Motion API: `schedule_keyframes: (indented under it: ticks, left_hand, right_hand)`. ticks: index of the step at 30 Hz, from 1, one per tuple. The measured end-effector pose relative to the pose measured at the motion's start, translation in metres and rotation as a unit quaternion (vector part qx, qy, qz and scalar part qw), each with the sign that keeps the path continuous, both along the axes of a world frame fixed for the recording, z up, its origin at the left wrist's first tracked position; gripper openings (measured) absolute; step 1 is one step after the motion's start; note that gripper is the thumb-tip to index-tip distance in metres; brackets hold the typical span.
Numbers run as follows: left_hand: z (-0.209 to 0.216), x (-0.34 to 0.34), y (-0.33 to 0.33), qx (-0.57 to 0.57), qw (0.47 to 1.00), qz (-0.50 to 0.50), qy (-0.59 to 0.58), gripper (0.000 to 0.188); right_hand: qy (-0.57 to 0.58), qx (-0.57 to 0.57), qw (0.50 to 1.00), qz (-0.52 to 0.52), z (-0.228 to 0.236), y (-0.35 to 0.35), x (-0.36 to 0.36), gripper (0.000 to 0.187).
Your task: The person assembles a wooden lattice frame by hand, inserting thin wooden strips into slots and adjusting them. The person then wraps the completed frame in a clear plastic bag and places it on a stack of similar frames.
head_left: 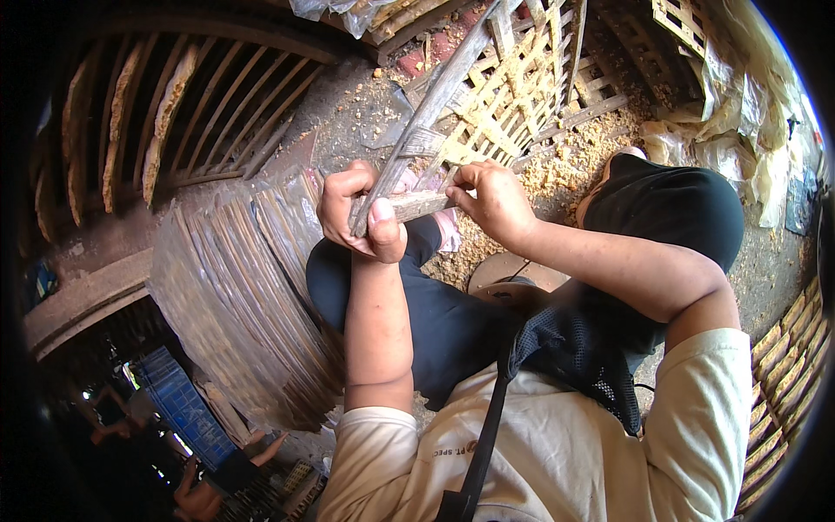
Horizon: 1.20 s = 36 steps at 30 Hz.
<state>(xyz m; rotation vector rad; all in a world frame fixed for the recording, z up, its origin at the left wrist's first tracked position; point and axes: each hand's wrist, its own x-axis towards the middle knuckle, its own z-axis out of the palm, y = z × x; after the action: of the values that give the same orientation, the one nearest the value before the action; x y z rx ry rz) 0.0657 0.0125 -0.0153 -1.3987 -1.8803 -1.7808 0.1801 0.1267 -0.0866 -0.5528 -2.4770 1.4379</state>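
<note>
A wooden lattice frame point(500, 109) with crumb-crusted slats tilts up in front of me. Around its near corner the fingers and thumb of my left hand point(361, 213) are closed, gripping the wooden rails. My right hand point(496, 200) is at the near rail's other end, thumb and fingers pinched together at the edge of the slats. Whether it grips the rail or some small bit there is hidden by the fingers. Pale yellow crumbs point(565, 170) cling to the slats and lie heaped on the floor beneath.
Left of my knee stands a stack of thin sheets point(235, 287) with plastic between them. Slatted racks point(165, 100) rise at the far left, and another slatted rack point(787, 383) is at right. Clear plastic point(739, 130) hangs far right. A blue crate point(183, 404) and other people are lower left.
</note>
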Motion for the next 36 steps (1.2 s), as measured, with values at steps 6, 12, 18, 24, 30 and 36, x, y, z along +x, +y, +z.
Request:
schedule_keyframes:
  ticks: [6,12,18,24,30,36]
  left_hand:
    - [-0.004,-0.002,0.0,0.012,1.0,0.028,-0.005,0.028]
    - [0.001,-0.002,0.002,0.001,0.999,0.044,0.0,0.029]
    - [0.003,0.0,0.004,0.005,0.999,0.043,-0.017,0.03]
    - [0.004,0.002,0.005,0.015,0.999,0.04,-0.03,0.032]
    - [0.006,0.005,0.01,0.019,0.998,0.046,-0.023,0.032]
    - [0.004,0.005,0.01,0.028,0.998,0.042,-0.03,0.031]
  right_hand:
    - [-0.06,-0.031,0.996,-0.056,-0.006,-0.005,-0.004,0.022]
    - [-0.115,-0.154,0.979,-0.062,0.013,0.002,0.004,0.02]
    - [0.011,-0.162,0.986,-0.026,0.027,-0.007,0.009,0.012]
    - [0.05,-0.183,0.982,-0.004,0.028,-0.005,0.006,0.011]
    - [0.055,-0.399,0.915,0.021,0.038,-0.005,0.004,0.014]
    - [0.086,-0.449,0.888,0.041,0.054,-0.003,0.005,0.018]
